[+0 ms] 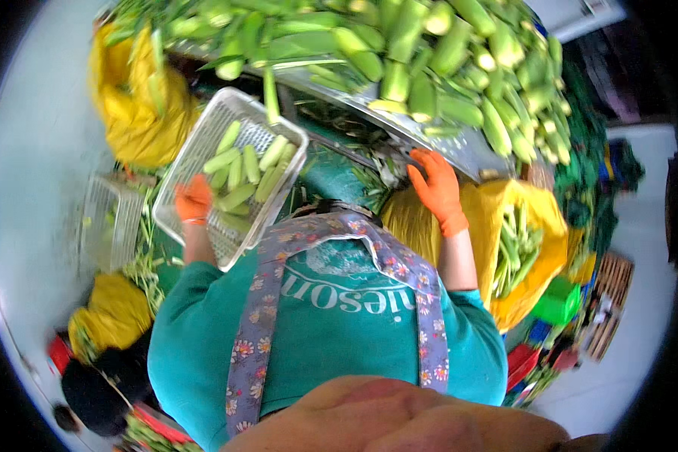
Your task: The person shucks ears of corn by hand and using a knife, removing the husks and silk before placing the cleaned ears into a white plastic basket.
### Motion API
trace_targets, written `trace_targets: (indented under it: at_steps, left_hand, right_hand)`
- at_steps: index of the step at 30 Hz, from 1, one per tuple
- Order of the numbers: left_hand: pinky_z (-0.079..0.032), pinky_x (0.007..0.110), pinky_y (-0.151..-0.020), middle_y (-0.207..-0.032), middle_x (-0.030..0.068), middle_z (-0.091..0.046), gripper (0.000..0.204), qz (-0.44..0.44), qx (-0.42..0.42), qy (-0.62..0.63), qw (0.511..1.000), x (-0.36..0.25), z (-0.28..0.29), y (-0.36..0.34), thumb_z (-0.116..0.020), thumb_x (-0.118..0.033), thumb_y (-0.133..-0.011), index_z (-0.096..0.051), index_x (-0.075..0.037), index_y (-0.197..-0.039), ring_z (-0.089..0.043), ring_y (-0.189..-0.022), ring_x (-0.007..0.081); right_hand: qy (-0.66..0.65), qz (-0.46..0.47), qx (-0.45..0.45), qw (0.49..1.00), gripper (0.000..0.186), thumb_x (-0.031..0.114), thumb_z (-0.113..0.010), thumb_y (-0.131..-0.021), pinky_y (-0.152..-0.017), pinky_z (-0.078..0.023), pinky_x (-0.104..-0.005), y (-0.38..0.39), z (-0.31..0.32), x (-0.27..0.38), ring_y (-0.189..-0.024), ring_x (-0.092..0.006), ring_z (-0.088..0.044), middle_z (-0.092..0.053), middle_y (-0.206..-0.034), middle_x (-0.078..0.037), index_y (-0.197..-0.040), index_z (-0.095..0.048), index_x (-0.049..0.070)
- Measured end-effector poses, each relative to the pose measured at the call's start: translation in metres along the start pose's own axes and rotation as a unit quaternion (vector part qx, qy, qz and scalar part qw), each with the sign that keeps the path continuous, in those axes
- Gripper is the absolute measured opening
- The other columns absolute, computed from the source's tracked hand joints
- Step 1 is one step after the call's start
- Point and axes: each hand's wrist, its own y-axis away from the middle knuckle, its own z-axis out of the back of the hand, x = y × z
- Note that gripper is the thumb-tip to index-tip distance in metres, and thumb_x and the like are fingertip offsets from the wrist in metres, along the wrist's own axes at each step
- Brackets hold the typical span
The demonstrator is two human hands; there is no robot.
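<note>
Orange gloves cover both my hands. My left hand (193, 200) is over the left side of a white plastic crate (175, 164); its fingers look bunched and blurred, so their hold is unclear. Inside the crate lie several trimmed, pale green corn ears (235, 172). My right hand (438, 194) is open at the near edge of the metal table (471, 151), thumb apart from the fingers, with nothing seen in it. Beyond, green corn ears in their husks (418, 56) are heaped on that table. A long green leaf (270, 96) hangs over the crate's far rim.
A yellow bag (554, 226) filled with green husks stands to my right. Another yellow bag (139, 113) is at far left. A second white crate (107, 226) and a yellow bundle (111, 313) sit left. At right are a green container (557, 301) and a wooden pallet (609, 301).
</note>
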Motion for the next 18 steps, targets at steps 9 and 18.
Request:
trace_targets:
  at_steps: [9, 18]
  left_hand:
    - [-0.049, 0.027, -0.093, -0.128, 0.0125, -0.063, 0.036, 0.307, 0.400, -0.370, 0.780, 0.282, -0.271, 0.023, -0.055, -0.011, -0.095, -0.056, -0.001, -0.130, -0.063, -0.113, 0.0181]
    - [-0.049, 0.030, -0.081, -0.118, 0.0112, -0.069, 0.054, 0.204, 0.185, -0.447, 0.851, 0.328, -0.293, 0.030, -0.060, -0.045, -0.095, -0.059, -0.002, -0.128, -0.066, -0.099, 0.0189]
  right_hand:
    - [0.020, -0.019, -0.065, 0.998, 0.030, 0.027, -0.063, -0.091, -0.087, -0.050, -0.0395, 0.014, 0.044, -0.121, -0.103, -0.0313, -0.062, -0.066, -0.109, -0.012, -0.112, -0.067, 0.007]
    - [-0.254, -0.036, 0.004, 0.967, 0.052, 0.039, -0.062, -0.094, -0.091, -0.049, -0.0316, -0.149, 0.057, -0.186, -0.107, -0.0199, -0.063, -0.065, -0.124, -0.013, -0.131, -0.059, 0.003]
